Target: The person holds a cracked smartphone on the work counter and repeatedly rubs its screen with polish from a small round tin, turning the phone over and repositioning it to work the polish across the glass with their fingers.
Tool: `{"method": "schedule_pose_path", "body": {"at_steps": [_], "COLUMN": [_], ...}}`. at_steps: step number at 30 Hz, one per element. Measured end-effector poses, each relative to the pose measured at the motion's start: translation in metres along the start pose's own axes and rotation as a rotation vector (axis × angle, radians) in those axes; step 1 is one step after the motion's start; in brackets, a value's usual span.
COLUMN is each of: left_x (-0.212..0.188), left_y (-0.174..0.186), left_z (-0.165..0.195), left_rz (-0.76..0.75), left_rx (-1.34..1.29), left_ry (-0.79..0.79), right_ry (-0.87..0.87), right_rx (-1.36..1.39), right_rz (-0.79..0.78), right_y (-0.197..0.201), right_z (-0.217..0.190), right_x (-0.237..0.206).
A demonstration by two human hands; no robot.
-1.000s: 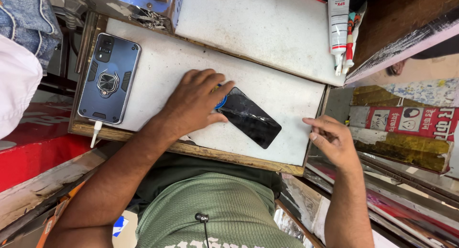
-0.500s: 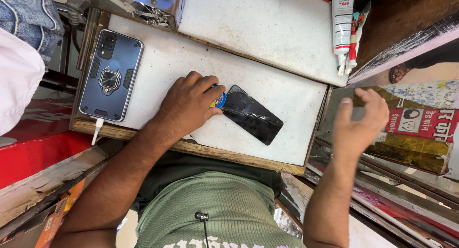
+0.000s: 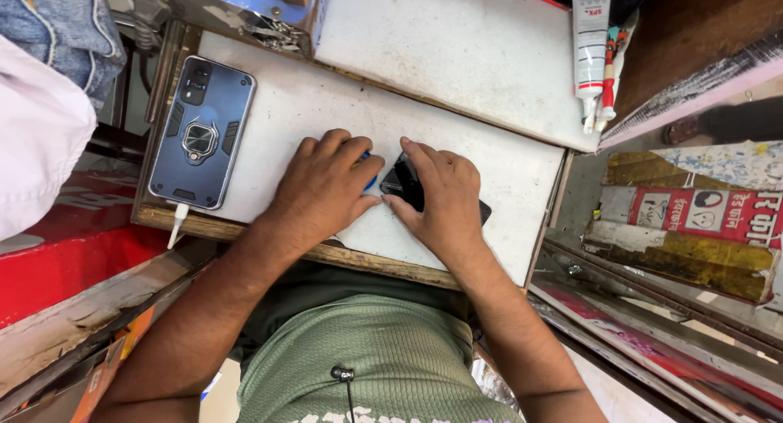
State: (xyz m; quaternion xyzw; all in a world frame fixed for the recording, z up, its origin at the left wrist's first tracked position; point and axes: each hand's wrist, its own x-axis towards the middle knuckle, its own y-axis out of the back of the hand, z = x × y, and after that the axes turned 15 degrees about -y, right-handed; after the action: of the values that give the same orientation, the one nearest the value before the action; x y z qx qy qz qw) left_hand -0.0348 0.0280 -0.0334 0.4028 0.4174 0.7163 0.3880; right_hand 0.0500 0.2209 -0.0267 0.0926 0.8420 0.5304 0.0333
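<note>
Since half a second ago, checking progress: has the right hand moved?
Yes. The right hand came left from the board's right edge onto the black phone.

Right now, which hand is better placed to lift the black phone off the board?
Probably the right hand: it already lies flat on the black phone. The left hand rests beside it, fingers on something small and blue.

Bright, even daylight fills the view; the white worktop (image 3: 457,56) is the brightest surface, close to washed out above the two hands; the left hand (image 3: 326,186) and right hand (image 3: 440,196) cast only short, soft shadows onto it; a faint sheen lies on the dark blue phone case (image 3: 204,133) left of the worktop; focus is sharp across the centre; straight lines bow outward toward the frame edges; the corners right of the worktop sit darker.
</note>
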Motion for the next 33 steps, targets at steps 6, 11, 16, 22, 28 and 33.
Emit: {"method": "schedule_pose_path", "body": {"at_steps": [6, 11, 16, 22, 28, 33], "left_x": [-0.003, -0.007, -0.009, -0.017, -0.033, -0.042], "left_y": [-0.019, -0.022, -0.021, -0.015, -0.005, -0.003], "left_z": [0.004, 0.006, 0.006, 0.012, 0.018, 0.022], "left_rz": [0.003, 0.115, 0.079, 0.124, 0.096, 0.049], "left_rx": [0.175, 0.097, 0.052, -0.022, -0.087, -0.119], "left_ry": [0.007, -0.008, 0.006, 0.021, 0.046, 0.021], "right_ry": [0.009, -0.001, 0.025, 0.014, 0.029, 0.049], "right_rx": [-0.007, -0.016, -0.013, -0.030, -0.031, -0.037], "right_rz": [0.035, 0.086, 0.119, 0.115, 0.113, 0.108], "right_y": [-0.007, -0.013, -0.015, -0.018, -0.022, -0.022], "right_z": [0.011, 0.013, 0.015, 0.018, 0.022, 0.024], "right_x": [-0.005, -0.003, -0.004, -0.004, -0.004, -0.004]}}
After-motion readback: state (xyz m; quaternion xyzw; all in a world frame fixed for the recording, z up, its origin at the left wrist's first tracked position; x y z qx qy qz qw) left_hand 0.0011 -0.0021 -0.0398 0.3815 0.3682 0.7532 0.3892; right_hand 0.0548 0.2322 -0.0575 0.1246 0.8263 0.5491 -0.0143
